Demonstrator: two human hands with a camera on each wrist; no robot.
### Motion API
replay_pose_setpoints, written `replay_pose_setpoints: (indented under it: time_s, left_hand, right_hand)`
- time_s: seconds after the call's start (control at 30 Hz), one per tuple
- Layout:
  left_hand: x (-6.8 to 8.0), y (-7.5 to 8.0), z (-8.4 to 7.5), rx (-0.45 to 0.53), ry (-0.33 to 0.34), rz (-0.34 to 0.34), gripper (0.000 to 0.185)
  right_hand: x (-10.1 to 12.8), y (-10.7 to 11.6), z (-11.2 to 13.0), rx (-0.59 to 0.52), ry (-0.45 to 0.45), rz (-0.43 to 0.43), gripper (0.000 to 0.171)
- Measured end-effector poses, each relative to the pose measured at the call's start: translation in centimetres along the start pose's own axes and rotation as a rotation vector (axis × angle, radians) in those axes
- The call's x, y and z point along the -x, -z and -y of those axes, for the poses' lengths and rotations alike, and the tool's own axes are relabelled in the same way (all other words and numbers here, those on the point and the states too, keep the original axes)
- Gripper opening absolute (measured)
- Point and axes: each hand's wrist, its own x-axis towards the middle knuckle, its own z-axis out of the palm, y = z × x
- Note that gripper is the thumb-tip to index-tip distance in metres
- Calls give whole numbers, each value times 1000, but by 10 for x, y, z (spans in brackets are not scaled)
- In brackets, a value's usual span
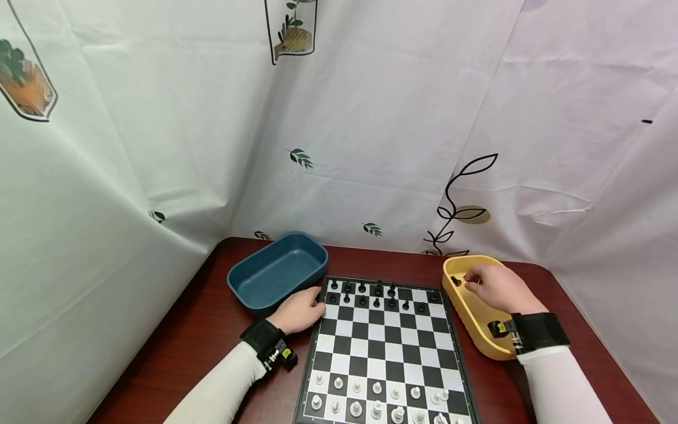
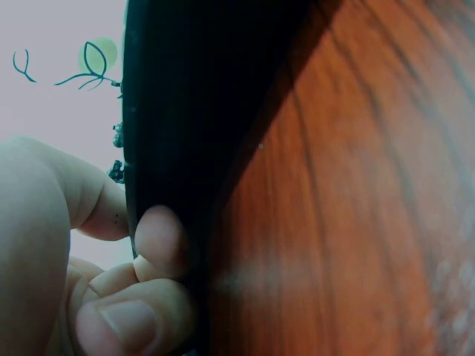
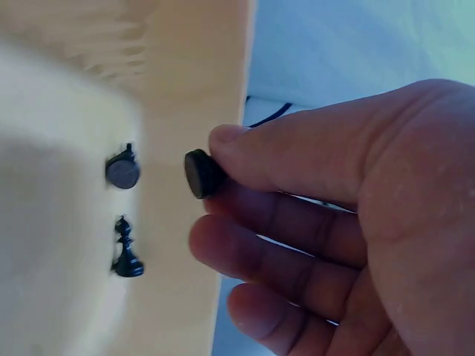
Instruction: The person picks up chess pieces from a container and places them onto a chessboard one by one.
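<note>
Over the yellow tray (image 1: 479, 321), my right hand (image 1: 500, 288) pinches a black chess piece (image 3: 202, 174) between thumb and fingers; its round base shows, while the fingers hide its upper part. Two more black chess pieces lie inside the tray, one a slim piece (image 3: 126, 248) and the other a piece (image 3: 122, 169) with its base turned up. My left hand (image 1: 298, 310) grips the left edge of the chessboard (image 1: 385, 335) near its far corner, with curled fingers against the dark rim. Black pieces (image 1: 378, 290) stand on the board's two far rows, white pieces (image 1: 355, 408) on the near rows.
A blue tray (image 1: 275, 271) stands at the back left, just beyond my left hand. The dark red table (image 1: 206, 330) carries everything, and a white patterned cloth (image 1: 371, 147) hangs behind it and on both sides.
</note>
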Motion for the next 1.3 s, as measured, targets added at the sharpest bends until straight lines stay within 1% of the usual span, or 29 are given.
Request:
replay_pose_setpoints:
  time_s: [0.1, 0.3, 0.4, 0.47, 0.6, 0.67, 0.77, 0.83, 0.9, 1.07, 1.13, 1.3]
  left_hand:
    - [0, 0, 0, 3, -1, 0, 42]
    - [0, 0, 1, 1, 0, 0, 41]
    - [0, -1, 2, -3, -1, -2, 41]
    - [1, -1, 2, -5, -1, -2, 42]
    - [1, 0, 2, -2, -3, -3, 42]
    - [1, 0, 2, -2, -5, -5, 41]
    - [1, 0, 2, -5, -7, -5, 40]
    - [0, 0, 2, -7, -6, -3, 40]
    - [0, 1, 2, -5, -6, -1, 41]
    - [0, 1, 2, -2, -6, 0, 41]
    - [-1, 1, 2, -4, -6, 0, 41]
    - [-1, 0, 2, -5, -7, 2, 41]
  right_hand:
    - [-2, 4, 7, 21, 2, -46, 6]
    - [-3, 11, 24, 45, 40, -150, 8]
    - [-3, 13, 33, 36, 64, -172, 9]
    - [-3, 14, 40, 10, 87, -178, 10]
    - [-4, 14, 50, -30, 155, -192, 14]
    - [-5, 13, 54, -15, 197, -196, 18]
    - [-7, 10, 57, 39, 258, -195, 22]
    - [-7, 7, 59, 48, 281, -171, 22]
    - [-7, 5, 62, 29, 281, -123, 21]
    - [-7, 0, 69, -31, 191, 16, 15]
    - [-7, -2, 70, -30, 164, 48, 14]
    - [-9, -7, 71, -16, 133, 112, 14]
